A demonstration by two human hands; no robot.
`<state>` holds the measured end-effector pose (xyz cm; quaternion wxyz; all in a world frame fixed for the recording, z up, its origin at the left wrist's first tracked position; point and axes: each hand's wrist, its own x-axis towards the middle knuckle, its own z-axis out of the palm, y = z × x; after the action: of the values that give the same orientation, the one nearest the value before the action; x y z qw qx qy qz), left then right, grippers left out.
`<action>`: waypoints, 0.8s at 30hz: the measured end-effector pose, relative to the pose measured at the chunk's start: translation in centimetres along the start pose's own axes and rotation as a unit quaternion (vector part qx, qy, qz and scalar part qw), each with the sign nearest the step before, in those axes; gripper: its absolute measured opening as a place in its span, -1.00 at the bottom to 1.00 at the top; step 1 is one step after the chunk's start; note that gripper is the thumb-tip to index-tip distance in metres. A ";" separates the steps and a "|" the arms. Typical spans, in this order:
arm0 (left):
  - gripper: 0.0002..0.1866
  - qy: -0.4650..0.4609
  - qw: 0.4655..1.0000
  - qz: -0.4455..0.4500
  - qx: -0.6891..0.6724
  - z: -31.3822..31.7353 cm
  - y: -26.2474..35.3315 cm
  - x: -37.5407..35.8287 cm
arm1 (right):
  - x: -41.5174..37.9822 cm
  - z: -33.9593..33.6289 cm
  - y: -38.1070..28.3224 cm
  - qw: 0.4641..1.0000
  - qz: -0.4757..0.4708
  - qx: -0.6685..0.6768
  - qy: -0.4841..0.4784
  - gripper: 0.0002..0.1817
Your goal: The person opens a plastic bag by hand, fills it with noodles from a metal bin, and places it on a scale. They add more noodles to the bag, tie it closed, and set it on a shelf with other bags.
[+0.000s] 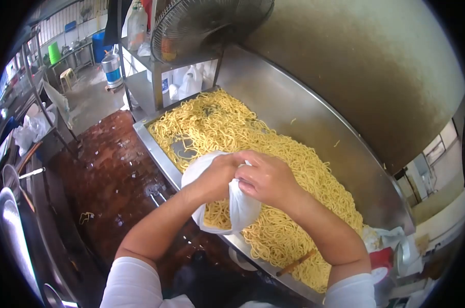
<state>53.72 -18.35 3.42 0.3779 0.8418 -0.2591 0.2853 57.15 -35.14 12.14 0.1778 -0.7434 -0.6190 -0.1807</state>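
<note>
Right hand (267, 178): fingers curled in, pinching the upper edge of a white bag (246, 206). Left hand (220, 175) meets it at the bag's top — its fingertips are mostly hidden, so can't tell how tight they are. Bag sits at the front edge of the steel trough (289, 95), with yellow noodles (218, 215) showing through the gap below the hands. Around and behind it, a long bed of loose noodles (299, 161) fills most of the trough floor. Wooden stick (296, 263) lies on the near right part, angled over the front edge. Further out — fan (212, 28) above the far end, wet brown floor (107, 172) to the left.
</note>
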 end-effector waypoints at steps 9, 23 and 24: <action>-0.39 0.072 0.993 -0.034 0.082 1.8 -1.9 -2.7 | -2.5 4.2 -1.0 0.988 0.119 0.009 -0.094 -0.82; -0.75 0.016 0.974 -0.186 0.129 3.1 -2.0 -6.1 | -2.8 7.6 5.0 0.758 0.467 0.417 -0.183 -0.66; -0.77 0.003 0.969 -0.225 0.103 3.0 -1.9 -6.1 | -2.6 7.3 4.4 0.758 0.465 0.418 -0.185 -0.66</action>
<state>51.52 -18.21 -3.34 0.3447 0.9120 -0.0311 0.2200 61.43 -34.61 4.33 0.4151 -0.8103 -0.2320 0.3426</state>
